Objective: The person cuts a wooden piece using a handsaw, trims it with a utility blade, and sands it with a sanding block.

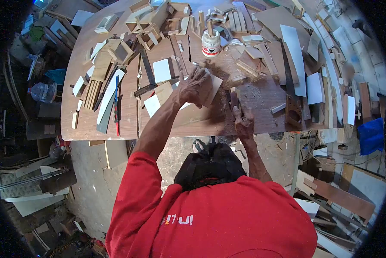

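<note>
My left hand (192, 89) is closed on a small wooden panel (211, 88), which stands tilted over the table with a pale face and a brown edge. My right hand (243, 124) lies lower and to the right, its fingers wrapped round a narrow wooden block (234, 98) that points away from me. The two held pieces are apart. Sawdust (250, 92) covers the table around the block. Beyond my hands stands a white glue tub (210, 45) with a wooden stick in it.
The brown table (180, 129) carries many wood offcuts and small frames (150, 36). On the left lie a blue-and-red pencil-like rod (117, 105) and grooved strips (93, 94). A handsaw (289, 73) and long white strip (293, 60) lie right. Boards clutter the floor both sides.
</note>
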The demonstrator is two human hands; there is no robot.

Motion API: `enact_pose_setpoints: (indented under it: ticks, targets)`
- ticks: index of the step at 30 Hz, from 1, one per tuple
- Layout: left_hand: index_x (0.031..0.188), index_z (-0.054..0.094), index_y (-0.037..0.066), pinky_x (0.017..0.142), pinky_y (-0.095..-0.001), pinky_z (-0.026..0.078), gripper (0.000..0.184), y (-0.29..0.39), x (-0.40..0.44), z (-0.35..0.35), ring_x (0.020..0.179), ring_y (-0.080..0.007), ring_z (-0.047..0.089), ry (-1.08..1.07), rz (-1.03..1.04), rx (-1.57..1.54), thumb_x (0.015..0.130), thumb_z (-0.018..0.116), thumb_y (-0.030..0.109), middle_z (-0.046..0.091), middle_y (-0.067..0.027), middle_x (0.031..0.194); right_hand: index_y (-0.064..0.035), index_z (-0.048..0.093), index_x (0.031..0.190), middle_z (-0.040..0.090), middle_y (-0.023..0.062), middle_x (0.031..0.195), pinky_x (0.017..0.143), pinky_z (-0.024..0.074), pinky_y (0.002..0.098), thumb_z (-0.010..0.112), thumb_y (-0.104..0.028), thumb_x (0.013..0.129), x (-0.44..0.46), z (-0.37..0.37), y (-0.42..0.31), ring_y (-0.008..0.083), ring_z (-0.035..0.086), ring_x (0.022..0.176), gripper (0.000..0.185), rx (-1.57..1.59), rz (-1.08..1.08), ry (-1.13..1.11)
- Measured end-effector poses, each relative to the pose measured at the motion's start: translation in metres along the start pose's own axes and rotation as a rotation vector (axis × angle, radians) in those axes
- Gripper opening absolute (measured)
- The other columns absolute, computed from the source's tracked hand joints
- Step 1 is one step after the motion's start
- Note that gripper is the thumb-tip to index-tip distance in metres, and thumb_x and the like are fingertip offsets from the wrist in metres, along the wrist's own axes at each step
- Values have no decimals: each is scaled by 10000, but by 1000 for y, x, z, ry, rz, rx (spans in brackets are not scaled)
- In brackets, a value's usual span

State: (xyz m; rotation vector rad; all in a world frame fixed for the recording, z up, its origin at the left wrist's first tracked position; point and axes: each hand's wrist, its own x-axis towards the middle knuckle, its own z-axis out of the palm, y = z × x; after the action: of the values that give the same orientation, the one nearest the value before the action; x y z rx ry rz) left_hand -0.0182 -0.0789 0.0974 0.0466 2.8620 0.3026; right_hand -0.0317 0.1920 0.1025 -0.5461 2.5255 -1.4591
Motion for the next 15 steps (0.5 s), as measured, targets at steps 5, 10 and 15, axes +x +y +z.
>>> enact_pose_setpoints:
  ticks: [5,10,15]
  targets:
    - [1480,292,115,999,-806,125,1169,3,-14,9,1425,-421,165,97,-242,62,535,846,523,214,-253,1515,-64,597,1258,592,239,1087,821,450,447,553,-245,947,-3,9,-11,386,549,919,363,-27,-25,-36]
    - [1427,357,65,967,-818,134,910,9,-22,25,1350,-441,271,472,-461,-116,752,673,589,318,-255,1425,-130,593,1295,601,211,1142,831,460,436,558,-247,941,6,29,-15,353,549,932,374,-253,-111,12]
    - [1324,472,67,991,-573,346,554,-14,12,73,1229,-380,404,717,-428,-115,828,595,280,458,-152,1324,-105,562,1304,549,209,1143,848,465,477,579,-292,909,9,54,-16,360,521,1018,438,-500,-408,-38]
